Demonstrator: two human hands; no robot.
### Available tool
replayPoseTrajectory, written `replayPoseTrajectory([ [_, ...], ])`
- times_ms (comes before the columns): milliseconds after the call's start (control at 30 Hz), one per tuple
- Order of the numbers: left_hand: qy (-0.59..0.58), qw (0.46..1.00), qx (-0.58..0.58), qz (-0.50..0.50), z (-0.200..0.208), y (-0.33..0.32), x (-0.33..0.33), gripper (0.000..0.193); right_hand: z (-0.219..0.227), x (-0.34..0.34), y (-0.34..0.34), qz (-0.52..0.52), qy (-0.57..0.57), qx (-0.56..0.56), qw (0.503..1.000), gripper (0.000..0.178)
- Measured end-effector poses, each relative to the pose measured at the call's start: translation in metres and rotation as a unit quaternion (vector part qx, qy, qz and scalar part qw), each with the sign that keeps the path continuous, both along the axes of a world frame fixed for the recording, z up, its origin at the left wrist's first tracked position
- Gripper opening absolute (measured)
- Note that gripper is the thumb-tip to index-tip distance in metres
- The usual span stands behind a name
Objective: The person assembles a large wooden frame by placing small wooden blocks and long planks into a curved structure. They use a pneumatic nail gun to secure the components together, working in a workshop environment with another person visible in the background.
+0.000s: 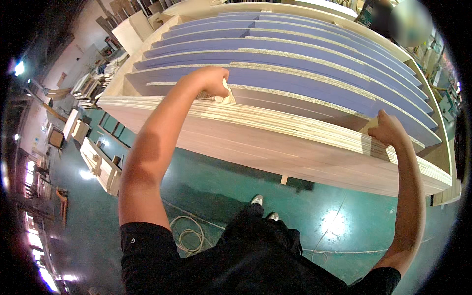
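A large wooden frame (295,140) stretches across in front of me, its near side a thick stack of plywood edges. Inside it, several blue-purple boards (295,73) stand on edge in rows, with pale raw upper edges. Just inside the near side, toward the left, my left hand (210,81) is closed on a small pale wooden block (229,94). Farther right along the same side, my right hand (389,129) is also closed, at another pale wooden block (368,126). My fingers partly cover both blocks.
Wooden pieces (101,164) lie at the left on the green floor (211,184). A coiled hose (191,236) rests near my feet. Stacked boards (91,88) stand at the far left. Another person (376,19) is beyond the frame's far right corner.
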State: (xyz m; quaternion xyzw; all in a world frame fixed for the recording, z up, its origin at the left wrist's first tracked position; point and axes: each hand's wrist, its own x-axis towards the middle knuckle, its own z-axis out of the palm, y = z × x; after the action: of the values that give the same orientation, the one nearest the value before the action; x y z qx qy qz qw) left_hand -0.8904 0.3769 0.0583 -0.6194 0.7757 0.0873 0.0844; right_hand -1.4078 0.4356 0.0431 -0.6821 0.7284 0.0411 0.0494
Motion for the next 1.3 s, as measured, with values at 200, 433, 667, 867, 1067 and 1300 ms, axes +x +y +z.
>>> replayPoseTrajectory([
  [200, 0.028, 0.997, 0.021, 0.066, 0.001, 0.019, -0.009, 0.047, 0.005, 0.004, 0.009, 0.004, 0.0, -0.005, 1.0, 0.063],
  [433, 0.109, 0.993, 0.001, 0.053, -0.003, 0.01, 0.019, 0.042, 0.015, 0.001, 0.006, -0.028, -0.078, 0.052, 0.995, 0.07],
  [667, 0.141, 0.989, -0.018, 0.05, -0.004, 0.016, 0.027, 0.045, 0.001, -0.038, -0.011, -0.023, -0.277, 0.113, 0.954, 0.044],
  [867, 0.189, 0.981, -0.012, 0.033, 0.001, 0.025, 0.025, 0.05, -0.026, -0.055, -0.002, 0.04, -0.173, -0.114, 0.978, 0.035],
  [1067, 0.256, 0.965, 0.058, 0.008, -0.005, 0.017, 0.029, 0.052, -0.006, -0.035, 0.043, -0.063, -0.181, -0.159, 0.968, 0.038],
  [1300, 0.273, 0.961, 0.0, -0.05, -0.018, 0.038, 0.078, 0.058, -0.062, 0.032, 0.264, -0.054, -0.334, -0.506, 0.794, 0.022],
])
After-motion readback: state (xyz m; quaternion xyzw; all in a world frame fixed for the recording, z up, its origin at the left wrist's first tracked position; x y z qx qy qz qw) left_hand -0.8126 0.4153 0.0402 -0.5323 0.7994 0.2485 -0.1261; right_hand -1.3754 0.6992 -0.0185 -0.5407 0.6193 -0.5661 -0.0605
